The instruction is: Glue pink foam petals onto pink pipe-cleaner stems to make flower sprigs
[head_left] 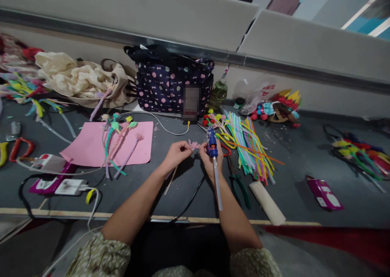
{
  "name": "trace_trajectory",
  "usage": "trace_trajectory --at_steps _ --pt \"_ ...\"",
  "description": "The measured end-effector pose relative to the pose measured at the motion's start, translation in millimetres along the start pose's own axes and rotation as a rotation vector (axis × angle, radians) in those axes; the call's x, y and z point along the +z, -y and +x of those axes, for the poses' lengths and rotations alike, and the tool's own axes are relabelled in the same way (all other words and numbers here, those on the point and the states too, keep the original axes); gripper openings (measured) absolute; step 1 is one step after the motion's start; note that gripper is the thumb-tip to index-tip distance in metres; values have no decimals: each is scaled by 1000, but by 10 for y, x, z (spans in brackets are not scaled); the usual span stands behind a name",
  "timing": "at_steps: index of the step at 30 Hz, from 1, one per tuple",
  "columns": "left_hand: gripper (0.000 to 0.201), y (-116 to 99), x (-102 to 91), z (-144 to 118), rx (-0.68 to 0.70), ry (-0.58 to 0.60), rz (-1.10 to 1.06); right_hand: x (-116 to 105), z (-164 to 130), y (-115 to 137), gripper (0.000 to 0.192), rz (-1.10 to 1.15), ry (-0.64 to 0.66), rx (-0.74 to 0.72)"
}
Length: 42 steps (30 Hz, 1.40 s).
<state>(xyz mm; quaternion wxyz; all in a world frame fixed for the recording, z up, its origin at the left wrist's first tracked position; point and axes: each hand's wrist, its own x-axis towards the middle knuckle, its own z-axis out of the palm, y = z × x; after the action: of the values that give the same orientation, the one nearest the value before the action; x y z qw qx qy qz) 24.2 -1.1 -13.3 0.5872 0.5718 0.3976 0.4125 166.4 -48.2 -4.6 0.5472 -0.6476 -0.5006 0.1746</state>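
My left hand (pixel 177 155) pinches a small pink pipe-cleaner flower (pixel 194 144) between thumb and fingers. A thin pale stem (pixel 171 180) slants down below that hand, and it looks like part of the flower. Closed around a blue hot glue gun (pixel 212 138) is my right hand (pixel 207 158). A clear glue stick (pixel 217 183) sticks out of the gun's back end toward me. The gun points away from me, just right of the flower; its nozzle is hard to make out among the coloured pieces behind.
Right of my hands lie green-handled pliers (pixel 236 183), a bundle of coloured pipe cleaners (pixel 246 143) and a cream roll (pixel 267 203). Finished stems rest on pink paper (pixel 140 135) at left. Behind stand a dotted bag (pixel 164 82) and a bottle (pixel 218 93). Charger cables (pixel 97 172) cross the left side.
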Motion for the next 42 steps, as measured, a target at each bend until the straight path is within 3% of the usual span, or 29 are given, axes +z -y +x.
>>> trace_trajectory --at_steps 36,42 --pt "14 12 -7 -9 85 11 62 -21 3 -85 16 -11 70 -44" --pt "17 -48 -13 -11 -39 -36 -33 -33 -19 25 21 137 -14 -37"
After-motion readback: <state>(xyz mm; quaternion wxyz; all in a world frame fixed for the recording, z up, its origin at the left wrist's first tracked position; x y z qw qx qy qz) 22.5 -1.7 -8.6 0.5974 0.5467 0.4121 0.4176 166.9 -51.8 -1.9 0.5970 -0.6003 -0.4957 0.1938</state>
